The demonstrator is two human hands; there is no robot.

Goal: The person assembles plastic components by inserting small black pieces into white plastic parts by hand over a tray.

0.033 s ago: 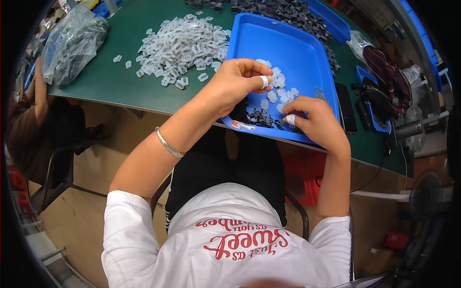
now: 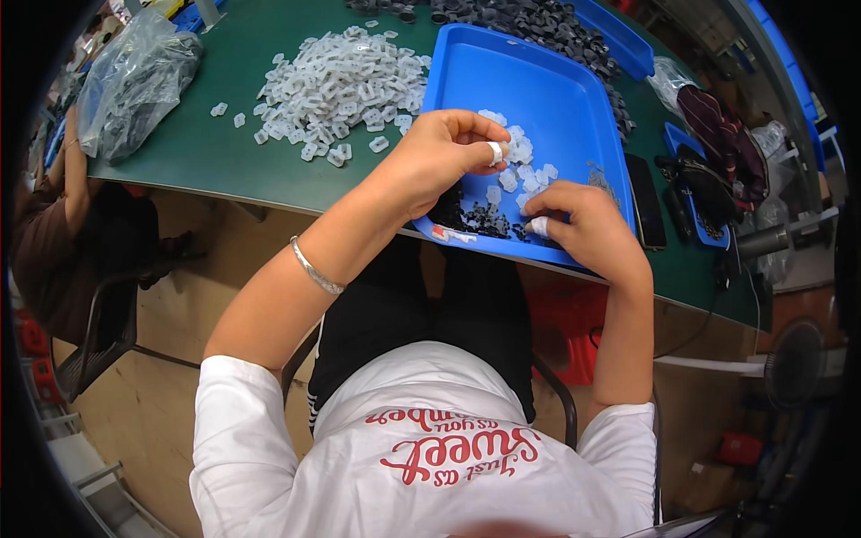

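Both hands work over a blue tray (image 2: 520,76) at the table's near edge. My left hand (image 2: 439,154) is closed in a pinch, its thumb bearing a white wrap; its fingertips are beside the translucent white plastic pieces (image 2: 520,152) in the tray. Lower and to the right, my right hand (image 2: 596,226) also pinches, thumb against bent fingers, with a white wrap on the thumb. Those fingertips are near small black parts (image 2: 486,221) heaped along the tray's near side. Whatever either pinch holds is too small or hidden to make out.
A large pile of translucent pieces (image 2: 345,90) lies on the green table (image 2: 224,161) left of the tray. Dark round parts (image 2: 529,31) are heaped behind it. A clear bag (image 2: 139,85) stands far left, near another person's arm (image 2: 76,170). A dark flat device (image 2: 646,202) lies to the right.
My right hand's fingertips have shifted very slightly left. My left hand and the pieces look the same.
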